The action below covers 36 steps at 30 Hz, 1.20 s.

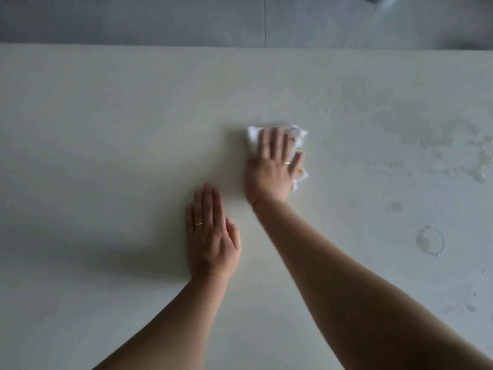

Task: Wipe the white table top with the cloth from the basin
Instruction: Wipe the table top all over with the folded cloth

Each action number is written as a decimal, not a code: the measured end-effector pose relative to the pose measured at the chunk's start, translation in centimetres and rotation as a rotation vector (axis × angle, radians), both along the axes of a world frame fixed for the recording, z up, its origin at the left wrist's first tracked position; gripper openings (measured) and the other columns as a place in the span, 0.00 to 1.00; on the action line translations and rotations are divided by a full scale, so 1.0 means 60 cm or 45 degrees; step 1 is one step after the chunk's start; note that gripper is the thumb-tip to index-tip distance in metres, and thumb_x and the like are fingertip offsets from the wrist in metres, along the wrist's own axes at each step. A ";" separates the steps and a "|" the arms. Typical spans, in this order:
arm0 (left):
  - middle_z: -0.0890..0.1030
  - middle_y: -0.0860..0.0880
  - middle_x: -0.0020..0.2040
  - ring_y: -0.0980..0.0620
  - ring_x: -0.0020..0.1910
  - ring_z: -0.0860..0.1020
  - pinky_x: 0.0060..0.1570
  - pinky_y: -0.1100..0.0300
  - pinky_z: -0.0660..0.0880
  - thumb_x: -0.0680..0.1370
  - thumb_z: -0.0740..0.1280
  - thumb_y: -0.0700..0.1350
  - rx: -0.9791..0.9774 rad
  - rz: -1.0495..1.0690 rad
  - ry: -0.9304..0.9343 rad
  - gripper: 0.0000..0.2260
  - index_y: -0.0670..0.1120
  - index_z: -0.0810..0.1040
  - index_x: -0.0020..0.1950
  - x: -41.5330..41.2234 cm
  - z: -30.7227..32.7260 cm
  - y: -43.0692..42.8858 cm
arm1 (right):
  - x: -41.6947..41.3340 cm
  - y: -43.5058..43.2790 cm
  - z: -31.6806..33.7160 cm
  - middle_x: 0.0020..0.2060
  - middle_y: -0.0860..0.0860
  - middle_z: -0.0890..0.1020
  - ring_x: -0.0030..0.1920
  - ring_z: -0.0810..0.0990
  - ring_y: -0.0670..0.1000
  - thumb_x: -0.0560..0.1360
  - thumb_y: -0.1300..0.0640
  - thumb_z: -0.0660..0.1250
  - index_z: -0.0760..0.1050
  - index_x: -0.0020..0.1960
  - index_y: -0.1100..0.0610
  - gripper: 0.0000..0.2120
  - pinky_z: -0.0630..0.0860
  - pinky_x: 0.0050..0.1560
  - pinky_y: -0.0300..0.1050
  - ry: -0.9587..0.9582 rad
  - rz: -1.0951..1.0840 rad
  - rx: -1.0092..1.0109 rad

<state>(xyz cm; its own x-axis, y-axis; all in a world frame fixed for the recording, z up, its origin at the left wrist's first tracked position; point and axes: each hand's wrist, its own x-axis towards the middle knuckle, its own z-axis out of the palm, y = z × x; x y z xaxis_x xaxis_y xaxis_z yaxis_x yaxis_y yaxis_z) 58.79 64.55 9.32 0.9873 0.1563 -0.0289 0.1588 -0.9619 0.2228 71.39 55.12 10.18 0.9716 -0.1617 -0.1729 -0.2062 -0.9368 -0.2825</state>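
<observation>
The white table top [106, 129] fills nearly the whole view. My right hand [272, 164] lies flat on a crumpled white cloth [252, 136] near the middle of the table and presses it onto the surface; the cloth shows beyond the fingertips and to the right of the hand, with a bit of yellow print. My left hand [210, 236] rests flat on the bare table, nearer to me and left of the right hand, fingers together, nothing under it. Wet streaks and drops [416, 126] cover the table's right part.
The table's far edge [186, 46] runs across the top, with grey floor beyond it. A pale blue-grey object [381, 0] is cut off at the top right on the floor. A ring-shaped water mark [430, 241] lies at the right.
</observation>
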 end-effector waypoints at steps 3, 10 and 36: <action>0.64 0.41 0.74 0.43 0.74 0.61 0.73 0.48 0.56 0.77 0.53 0.45 0.002 0.015 -0.004 0.26 0.38 0.62 0.74 -0.001 0.000 0.000 | -0.022 0.052 0.004 0.77 0.48 0.48 0.77 0.43 0.51 0.78 0.50 0.53 0.49 0.77 0.47 0.28 0.36 0.73 0.57 -0.041 0.496 0.029; 0.63 0.40 0.75 0.42 0.74 0.61 0.72 0.46 0.57 0.76 0.53 0.45 -0.030 -0.007 0.036 0.26 0.38 0.63 0.74 -0.001 0.006 0.000 | 0.073 -0.122 -0.002 0.77 0.48 0.50 0.77 0.44 0.49 0.81 0.46 0.49 0.51 0.76 0.45 0.24 0.38 0.74 0.54 -0.050 0.206 -0.022; 0.60 0.41 0.76 0.42 0.76 0.57 0.73 0.46 0.54 0.77 0.52 0.53 0.014 0.167 0.029 0.30 0.39 0.59 0.75 0.228 -0.002 0.008 | 0.225 0.009 0.004 0.77 0.47 0.47 0.76 0.41 0.51 0.80 0.47 0.49 0.50 0.76 0.46 0.25 0.36 0.72 0.57 -0.014 0.317 0.016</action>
<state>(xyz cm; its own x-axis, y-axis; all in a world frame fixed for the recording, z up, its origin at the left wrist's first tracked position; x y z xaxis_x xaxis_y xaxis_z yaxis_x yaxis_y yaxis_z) 72.45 65.06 9.19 0.9575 0.2842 -0.0484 0.2880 -0.9350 0.2071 84.89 55.65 10.39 0.9831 0.0847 -0.1625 0.0335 -0.9548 -0.2952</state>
